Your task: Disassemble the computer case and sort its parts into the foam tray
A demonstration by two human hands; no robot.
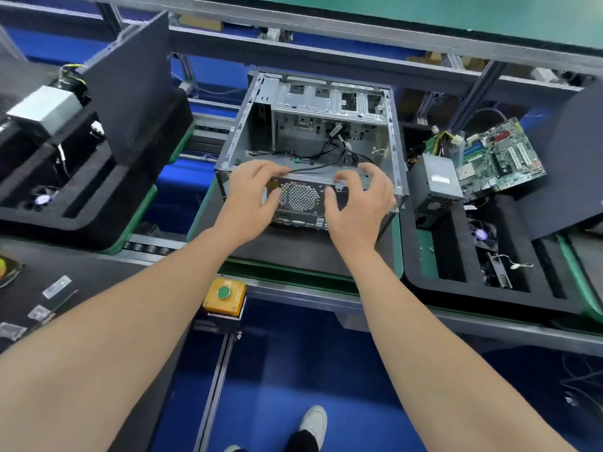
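**Position.** The computer case [242,135] stands open-topped straight ahead, with its rear panel [298,198] facing 6 o'clock, toward the person. Its long axis runs from 6 to 12 o'clock. Loose cables [329,154] lie on its floor, and the bays at the 12 o'clock end look empty.

**Grip.** The left hand [253,190] lies over the top rim of the rear panel, fingers spread and nearly straight, thumb toward the fan grille. The right hand [357,199] is arched over the same rim, with fingers apart and thumb on the panel face. Neither grip appears closed on anything, though contact at the right fingertips is uncertain.

**Governing relation.** The foam tray [456,290] lies at 3 o'clock of the case, just beside it. It already holds the power supply [437,187], motherboard [502,158] and a fan [483,236]. The right hand is nearer the tray. In my judgement, any part freed here travels rightward, across the case's long axis.
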